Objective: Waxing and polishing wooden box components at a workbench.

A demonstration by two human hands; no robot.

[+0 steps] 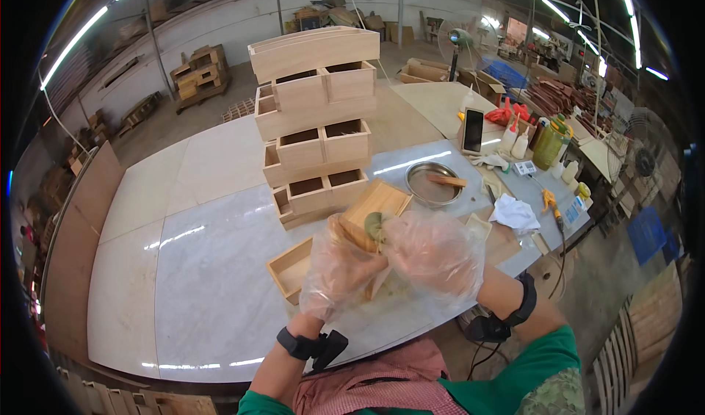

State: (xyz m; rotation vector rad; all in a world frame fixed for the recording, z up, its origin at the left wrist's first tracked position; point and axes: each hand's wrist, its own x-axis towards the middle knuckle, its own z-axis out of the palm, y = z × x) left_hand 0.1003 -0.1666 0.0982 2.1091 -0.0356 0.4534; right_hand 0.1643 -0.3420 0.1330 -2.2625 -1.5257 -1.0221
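Observation:
Both my hands wear clear plastic gloves. My left hand point(341, 264) grips a wooden box point(380, 200), honey-coloured and tilted, in front of me. My right hand point(433, 246) pinches a wad of green cloth or pad point(374, 228) against the box. Part of the box is hidden behind my fingers. Beside my left hand, on the table, lies a shallow pale wooden tray point(292, 266). Past my hands rises a stack of pale wooden compartment boxes point(316, 147). To its right sits a round metal dish point(420, 193) with a brownish stick-like piece point(446, 181) across it.
A glossy white-topped table point(213, 268) spreads to my left. At the right stand a phone point(474, 132), white bottles point(520, 145), a yellow-green jug point(549, 143), a crumpled white cloth point(515, 214) and a yellow-handled tool point(549, 200) with a hose. A fan point(459, 39) stands behind.

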